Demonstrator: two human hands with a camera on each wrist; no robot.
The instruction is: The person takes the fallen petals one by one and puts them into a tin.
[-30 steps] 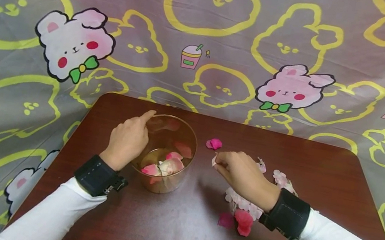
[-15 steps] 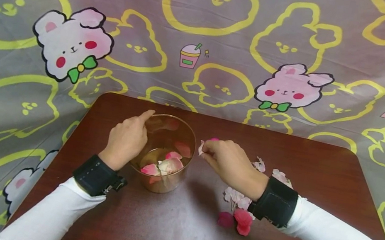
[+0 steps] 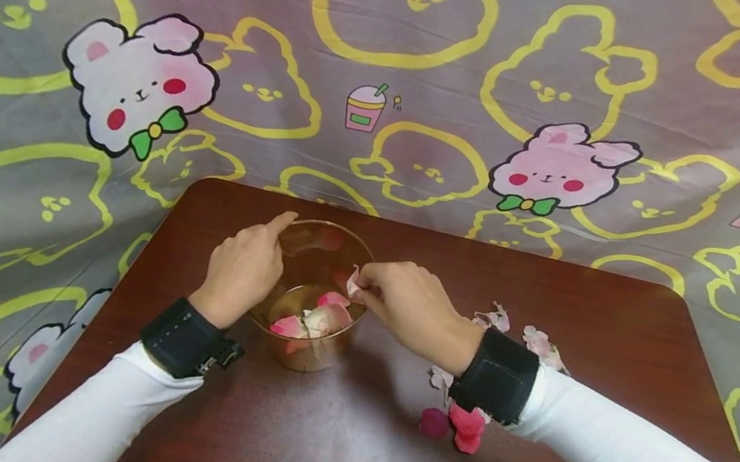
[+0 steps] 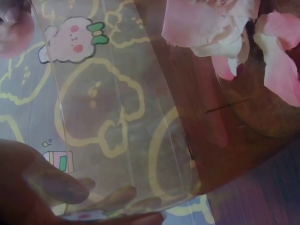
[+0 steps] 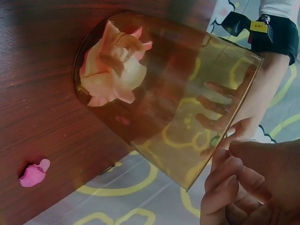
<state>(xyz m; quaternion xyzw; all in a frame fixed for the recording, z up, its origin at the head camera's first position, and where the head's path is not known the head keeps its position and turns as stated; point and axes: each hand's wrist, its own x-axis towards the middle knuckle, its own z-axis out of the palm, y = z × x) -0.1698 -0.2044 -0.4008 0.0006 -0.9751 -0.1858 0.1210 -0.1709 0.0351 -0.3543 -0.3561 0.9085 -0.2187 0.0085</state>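
A clear amber container [image 3: 292, 354] stands on the table in the head view, with pink and cream petals [image 3: 327, 318] at its bottom. My left hand [image 3: 244, 268] grips its left wall at the rim; the fingers show through the plastic in the right wrist view. Over the right rim, my right hand [image 3: 413, 302] pinches a pale pink petal [image 3: 353, 282] between thumb and fingertips. The same petal [image 4: 18, 35] hangs at the top left of the left wrist view. From the right wrist view, the right fingers [image 5: 225, 187] are beside the rim, their pinch hidden.
Pale pink blossoms [image 3: 544, 345] lie at the right, partly behind the right forearm. Nearer the front are a red petal [image 3: 468, 428] and a magenta petal [image 3: 433, 422]. A bright pink petal [image 5: 35, 173] lies beyond the container. Patterned cloth [image 3: 428, 95] hangs behind the table.
My right hand has moved left, carrying the pale pink petal from beside the blossoms to the container's right rim. My left hand has kept its place on the container.
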